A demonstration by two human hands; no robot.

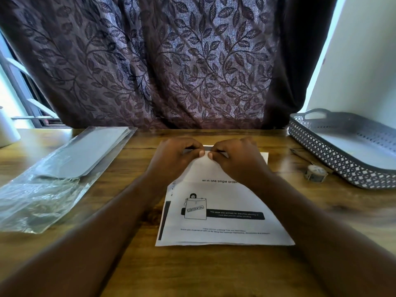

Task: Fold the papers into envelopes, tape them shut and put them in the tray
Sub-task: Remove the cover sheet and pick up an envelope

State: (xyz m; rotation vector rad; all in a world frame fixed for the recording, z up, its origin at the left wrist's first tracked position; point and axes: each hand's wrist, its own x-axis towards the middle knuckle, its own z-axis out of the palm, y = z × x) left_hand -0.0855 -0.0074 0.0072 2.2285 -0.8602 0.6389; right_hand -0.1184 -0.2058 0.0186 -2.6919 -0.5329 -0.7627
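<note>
Leftmost, a white rounded object [7,130] stands at the desk's far corner, cut off by the frame. Beside it a clear plastic sleeve [42,196] holding grey sheets lies flat on the wooden desk [132,271]. At centre a printed paper [225,211] lies on the desk before the person, near edge flat, far edge folded over under both hands. The left hand [177,156] has its fingers curled, its grip pinching that far fold. The right hand [234,156] pinches the same fold just beside it, thumb tips almost touching. A leaf-patterned curtain [160,61] hangs behind. Right of the paper lies a pen [300,155], and a patterned tape roll [316,173] stands just beside the wall of a grey lattice tray [334,159]. Something flat and pale lies inside the tray; its nature cannot be told.
</note>
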